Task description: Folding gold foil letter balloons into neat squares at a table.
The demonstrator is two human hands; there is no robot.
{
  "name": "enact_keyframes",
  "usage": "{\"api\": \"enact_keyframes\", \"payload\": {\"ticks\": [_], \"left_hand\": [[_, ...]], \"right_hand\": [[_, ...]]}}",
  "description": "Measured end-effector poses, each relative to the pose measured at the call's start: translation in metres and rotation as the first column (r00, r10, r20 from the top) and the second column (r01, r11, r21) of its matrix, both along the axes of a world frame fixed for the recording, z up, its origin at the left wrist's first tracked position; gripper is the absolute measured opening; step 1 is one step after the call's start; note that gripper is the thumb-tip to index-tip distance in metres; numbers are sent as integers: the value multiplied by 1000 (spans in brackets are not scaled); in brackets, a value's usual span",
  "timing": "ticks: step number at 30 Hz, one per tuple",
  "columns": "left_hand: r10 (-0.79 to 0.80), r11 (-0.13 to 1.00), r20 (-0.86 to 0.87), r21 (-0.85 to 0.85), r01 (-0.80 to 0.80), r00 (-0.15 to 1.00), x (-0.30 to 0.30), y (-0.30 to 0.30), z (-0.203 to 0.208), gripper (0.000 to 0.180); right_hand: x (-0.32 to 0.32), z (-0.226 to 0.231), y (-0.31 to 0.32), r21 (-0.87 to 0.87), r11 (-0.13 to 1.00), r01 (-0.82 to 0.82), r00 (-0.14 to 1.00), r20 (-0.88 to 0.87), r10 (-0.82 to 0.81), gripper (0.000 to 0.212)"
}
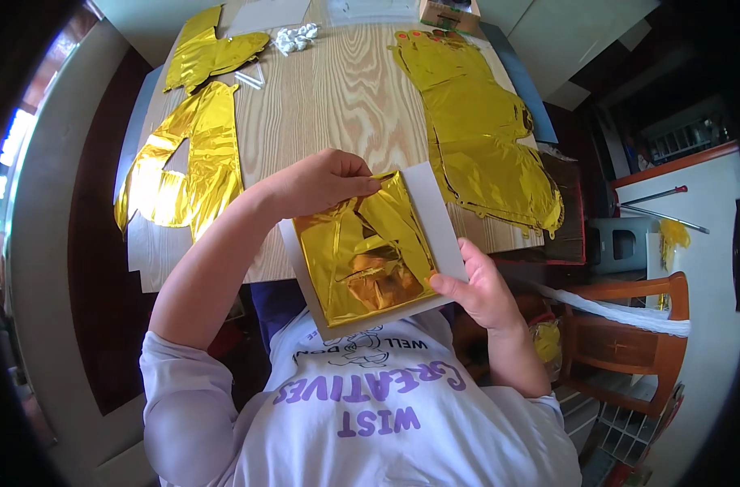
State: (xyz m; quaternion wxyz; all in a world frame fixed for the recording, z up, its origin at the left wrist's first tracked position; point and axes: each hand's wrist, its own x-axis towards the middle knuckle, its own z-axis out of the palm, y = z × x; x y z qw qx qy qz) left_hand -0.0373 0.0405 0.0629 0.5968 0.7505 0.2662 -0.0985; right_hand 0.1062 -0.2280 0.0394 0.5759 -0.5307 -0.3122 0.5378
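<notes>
Close to my body, at the table's near edge, I hold a folded gold foil balloon [333, 268] lying flat on a white card [435, 215]. The fingers of my left hand [325, 180] are pinched on the foil's upper edge. My right hand [485, 286] grips the card's lower right side, its thumb on top by the foil's corner and its other fingers partly hidden underneath. The foil is creased and shiny, with reflections in its lower half. White card margins show around it on several sides.
Flat, unfilled gold foil balloons lie at the right [479, 122], the left [211, 154] and the far left [211, 57] of the wooden table [329, 89]. White straws [250, 79], white crumpled pieces [295, 38] and a cardboard box [451, 16] are farther back. A wooden chair [670, 345] stands at right.
</notes>
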Motion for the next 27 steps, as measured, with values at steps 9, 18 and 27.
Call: {"api": "enact_keyframes", "payload": {"ticks": [9,18,27], "left_hand": [[-123,968,-127,-233,91,984,0,18,17,33],[-12,710,206,-687,154,978,-17,4,88,40],[-79,694,-382,642,326,921,-21,20,-5,36]], "right_hand": [[6,-2,-2,-2,1000,-17,992,-127,17,57],[19,85,-3,18,1000,11,984,-180,-7,64],[6,-26,-3,-214,973,85,996,50,-75,44]]}}
